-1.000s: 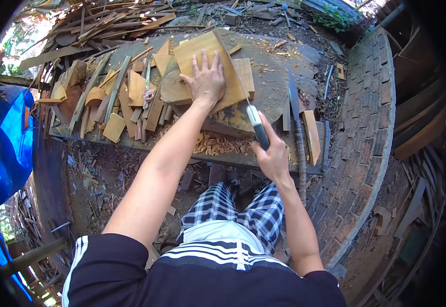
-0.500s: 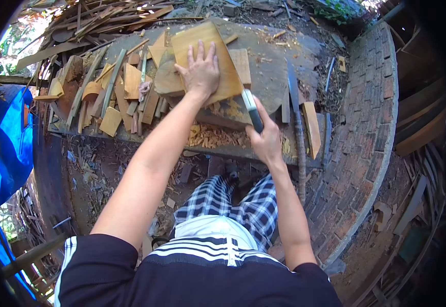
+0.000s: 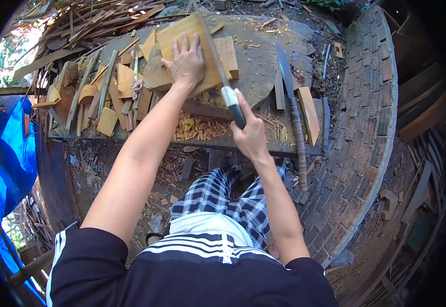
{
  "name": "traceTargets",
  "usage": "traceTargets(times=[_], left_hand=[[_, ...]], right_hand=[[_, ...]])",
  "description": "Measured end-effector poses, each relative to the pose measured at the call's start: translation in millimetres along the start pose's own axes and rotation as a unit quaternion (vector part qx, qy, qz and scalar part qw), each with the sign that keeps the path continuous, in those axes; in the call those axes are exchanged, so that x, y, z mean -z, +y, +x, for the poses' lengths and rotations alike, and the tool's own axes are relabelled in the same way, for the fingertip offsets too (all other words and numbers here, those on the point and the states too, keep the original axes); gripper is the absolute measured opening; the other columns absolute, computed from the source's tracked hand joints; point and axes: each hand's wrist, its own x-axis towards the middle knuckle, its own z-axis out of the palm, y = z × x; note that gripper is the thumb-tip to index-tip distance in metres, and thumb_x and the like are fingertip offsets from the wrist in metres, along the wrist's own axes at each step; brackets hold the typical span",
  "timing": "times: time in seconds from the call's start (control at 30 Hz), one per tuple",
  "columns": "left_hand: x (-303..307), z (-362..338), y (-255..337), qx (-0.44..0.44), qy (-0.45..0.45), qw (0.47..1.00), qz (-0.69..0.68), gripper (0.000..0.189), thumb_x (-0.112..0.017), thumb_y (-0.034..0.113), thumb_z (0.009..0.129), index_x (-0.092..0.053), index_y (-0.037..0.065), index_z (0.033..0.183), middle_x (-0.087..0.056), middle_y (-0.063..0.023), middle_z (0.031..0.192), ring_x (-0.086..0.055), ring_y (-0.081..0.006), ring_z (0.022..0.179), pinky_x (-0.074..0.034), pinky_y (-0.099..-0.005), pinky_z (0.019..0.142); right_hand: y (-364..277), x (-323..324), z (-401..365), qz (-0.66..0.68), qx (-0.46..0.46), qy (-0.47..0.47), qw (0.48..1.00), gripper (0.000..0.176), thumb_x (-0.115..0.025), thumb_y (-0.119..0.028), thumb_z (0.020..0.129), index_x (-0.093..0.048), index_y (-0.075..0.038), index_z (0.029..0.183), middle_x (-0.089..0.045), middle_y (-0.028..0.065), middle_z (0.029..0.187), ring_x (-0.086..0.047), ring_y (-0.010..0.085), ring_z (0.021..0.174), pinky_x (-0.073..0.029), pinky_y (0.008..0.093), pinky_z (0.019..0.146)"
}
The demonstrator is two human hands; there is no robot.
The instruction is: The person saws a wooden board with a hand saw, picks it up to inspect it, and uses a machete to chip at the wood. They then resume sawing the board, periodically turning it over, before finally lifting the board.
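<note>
My left hand [image 3: 186,64] lies flat with spread fingers on a yellowish wooden board [image 3: 174,35]. The board rests on a thick wood block [image 3: 156,77]. Closed round the dark and pale handle of a saw [image 3: 231,97] is my right hand [image 3: 251,135], just beyond the board's lower right corner. The saw's narrow blade runs along the board's right edge towards the top of the view. A smaller wood block [image 3: 226,53] sits to the right of the blade.
A long-handled blade [image 3: 289,82] and a pale wood strip [image 3: 309,113] lie at the bench's right. Wood pieces [image 3: 125,81] crowd its left side, with shavings [image 3: 200,127] at the front. A curved brick wall [image 3: 358,133] stands right, a blue tarp [image 3: 10,153] left.
The saw and my right hand have shifted left and slightly down, and more of the blade now shows beside the board. The camera view has moved a little. My left hand stays on the board.
</note>
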Motion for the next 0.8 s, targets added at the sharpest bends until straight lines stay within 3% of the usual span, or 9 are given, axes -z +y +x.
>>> traceTargets(times=[0.1,0.2,0.33,0.37,0.47,0.53,0.6,0.73,0.8], left_hand=[[5.7,-1.9,0.8,-0.016,-0.015,1.000,0.003,0.048,-0.033,0.039,0.103,-0.039,0.029,0.150,-0.031,-0.0045,0.159,-0.025,-0.0297,0.148,-0.019,-0.0750,0.107],[1.3,-2.8,-1.5,-0.012,-0.012,1.000,-0.009,0.048,-0.033,0.039,0.103,-0.040,0.029,0.149,-0.032,-0.0041,0.159,-0.026,-0.0295,0.147,-0.019,-0.0751,0.108],[-0.7,-1.5,-2.5,-0.026,0.004,1.000,-0.008,0.049,-0.032,0.040,0.103,-0.039,0.026,0.149,-0.031,-0.0056,0.159,-0.024,-0.0298,0.148,-0.012,-0.0780,0.107],[0.5,-0.9,-0.9,-0.028,-0.005,0.999,0.014,0.050,-0.032,0.041,0.103,-0.038,0.025,0.150,-0.029,-0.0064,0.160,-0.023,-0.0300,0.148,-0.008,-0.0788,0.107],[-9.2,-7.5,12.5,0.021,-0.030,0.999,-0.006,0.054,-0.030,0.042,0.103,-0.031,0.021,0.153,-0.023,-0.0076,0.162,-0.020,-0.0301,0.149,-0.002,-0.0793,0.107],[-14.8,-26.0,17.4,0.009,-0.036,0.999,0.000,0.057,-0.029,0.043,0.104,-0.025,0.020,0.155,-0.017,-0.0076,0.163,-0.017,-0.0285,0.150,0.000,-0.0776,0.108],[-5.7,-15.2,17.1,0.013,-0.022,1.000,0.006,0.057,-0.026,0.043,0.104,-0.023,0.021,0.156,-0.015,-0.0060,0.164,-0.014,-0.0256,0.151,0.000,-0.0755,0.110],[-2.7,-14.3,18.8,0.029,-0.038,0.999,0.002,0.056,-0.023,0.043,0.104,-0.024,0.022,0.156,-0.015,-0.0032,0.164,-0.013,-0.0224,0.151,0.001,-0.0734,0.112],[-2.4,-17.3,18.0,0.030,-0.039,0.999,-0.004,0.056,-0.024,0.043,0.104,-0.024,0.022,0.156,-0.015,-0.0031,0.164,-0.013,-0.0223,0.151,0.002,-0.0731,0.112]], right_hand=[[11.1,-11.8,-15.7,0.000,0.071,0.067,0.995,0.077,-0.057,-0.002,0.079,-0.035,-0.016,0.151,-0.067,0.0280,0.083,-0.068,0.0428,0.073,-0.049,0.0481,0.064],[22.9,-1.7,-29.9,0.027,0.080,0.065,0.994,0.078,-0.057,-0.001,0.079,-0.035,-0.017,0.152,-0.067,0.0277,0.083,-0.068,0.0420,0.074,-0.050,0.0478,0.065],[6.3,-2.5,-28.4,0.013,0.005,0.043,0.999,0.079,-0.059,0.000,0.078,-0.036,-0.019,0.151,-0.066,0.0281,0.079,-0.068,0.0437,0.074,-0.051,0.0486,0.067],[8.8,-7.5,-24.4,-0.008,0.026,0.062,0.998,0.079,-0.059,-0.002,0.078,-0.035,-0.019,0.151,-0.065,0.0272,0.074,-0.067,0.0438,0.070,-0.051,0.0495,0.066],[0.0,-9.2,-12.8,-0.074,0.022,0.067,0.995,0.075,-0.059,-0.004,0.080,-0.038,-0.019,0.150,-0.066,0.0277,0.080,-0.067,0.0423,0.070,-0.048,0.0474,0.063],[2.7,-7.0,-30.4,-0.065,-0.011,0.053,0.996,0.076,-0.061,-0.003,0.079,-0.038,-0.019,0.150,-0.066,0.0287,0.082,-0.066,0.0449,0.074,-0.049,0.0491,0.064],[15.5,-11.7,-50.3,-0.074,0.071,0.093,0.990,0.079,-0.061,-0.004,0.077,-0.037,-0.017,0.151,-0.067,0.0234,0.075,-0.066,0.0424,0.069,-0.051,0.0505,0.063],[37.2,-1.6,-77.0,-0.019,0.072,0.062,0.995,0.079,-0.059,-0.001,0.076,-0.038,-0.017,0.150,-0.068,0.0245,0.082,-0.068,0.0413,0.073,-0.052,0.0482,0.066],[36.3,-1.6,-48.7,-0.032,0.093,0.071,0.993,0.080,-0.058,0.000,0.076,-0.038,-0.018,0.151,-0.068,0.0246,0.082,-0.068,0.0431,0.074,-0.052,0.0485,0.067]])
